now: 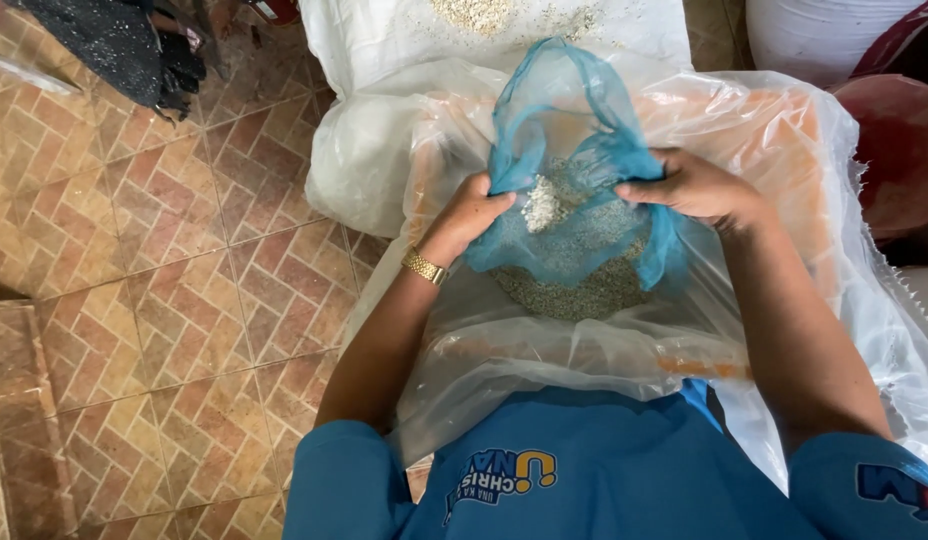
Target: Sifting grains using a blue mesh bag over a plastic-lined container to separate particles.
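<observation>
A thin blue plastic bag (pixel 574 130) partly filled with pale grain stands inside the mouth of a large clear-lined sack (pixel 764 130). My left hand (pixel 471 213) pinches the blue bag's left side, with a gold watch on its wrist. On the opposite side my right hand (pixel 696 187) grips the bag's edge. More grain (pixel 584 290) lies loose in the big sack just below the blue bag.
A white sack (pixel 384 40) with grain scattered on top lies behind. A brown patterned tile floor (pixel 144 300) spreads to the left, with dark cloth (pixel 114 40) at the top left. A red round object (pixel 899 150) and a white container (pixel 814 35) stand at the right.
</observation>
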